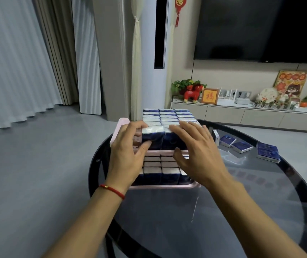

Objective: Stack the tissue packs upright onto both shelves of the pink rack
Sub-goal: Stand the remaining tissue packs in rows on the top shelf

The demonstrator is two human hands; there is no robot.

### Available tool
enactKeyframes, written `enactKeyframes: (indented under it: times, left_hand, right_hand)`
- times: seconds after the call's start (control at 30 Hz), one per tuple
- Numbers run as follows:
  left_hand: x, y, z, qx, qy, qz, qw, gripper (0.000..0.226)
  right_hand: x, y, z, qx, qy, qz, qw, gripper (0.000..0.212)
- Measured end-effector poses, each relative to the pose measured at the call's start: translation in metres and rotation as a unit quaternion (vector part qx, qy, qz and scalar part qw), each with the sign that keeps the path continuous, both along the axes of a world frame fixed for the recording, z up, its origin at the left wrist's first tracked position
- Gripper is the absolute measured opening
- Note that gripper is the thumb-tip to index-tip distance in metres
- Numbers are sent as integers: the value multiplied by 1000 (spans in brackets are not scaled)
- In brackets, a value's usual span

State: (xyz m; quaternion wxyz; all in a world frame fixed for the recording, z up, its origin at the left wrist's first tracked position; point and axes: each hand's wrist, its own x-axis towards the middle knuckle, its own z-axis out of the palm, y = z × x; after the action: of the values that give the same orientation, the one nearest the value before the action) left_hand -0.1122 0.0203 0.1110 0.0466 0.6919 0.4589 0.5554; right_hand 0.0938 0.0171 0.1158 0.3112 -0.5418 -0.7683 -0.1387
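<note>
A pink two-shelf rack [160, 186] stands on a round dark glass table [223, 211]. Blue and white tissue packs [167, 115] stand upright in rows on the top shelf, and more packs [169, 173] fill the lower shelf. My left hand [128, 151] grips the front-left pack of the top row [152, 135], with fingers over its top and the thumb on its front face. My right hand [195, 148] lies with straight fingers on the tops of the front-right packs, its thumb near the shelf's front edge.
Several loose tissue packs [242, 146] lie flat on the table to the right of the rack, two stacked [268, 152] further right. One small box [216, 136] stands behind my right hand. Beyond the table are a low TV cabinet [242, 112] and curtains.
</note>
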Motion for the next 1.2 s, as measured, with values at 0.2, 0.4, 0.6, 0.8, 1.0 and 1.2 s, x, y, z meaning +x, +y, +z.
enactKeyframes:
  times: [0.2,0.4,0.6,0.8,1.0,1.2]
  left_hand:
    - [-1,9,-5,-2,83,-4,997,52]
    - [2,14,-4,-40,109,-10,993,54]
    - [-4,15,13,-79,146,-12,986,43]
    - [-8,17,25,-71,175,-28,982,36]
    - [-6,11,21,-92,160,-41,982,48]
    - [14,-14,17,93,164,57,980,31]
  right_hand:
    - [-5,1,-2,18,-7,-3,1000,61]
    - [-12,3,-7,54,-23,-57,997,58]
    - [-17,5,-4,50,-10,-51,997,55]
    - [1,1,12,-4,110,3,994,64]
    - [32,-3,3,-23,269,-1,963,50]
    - [76,-3,-21,-72,297,-67,950,42]
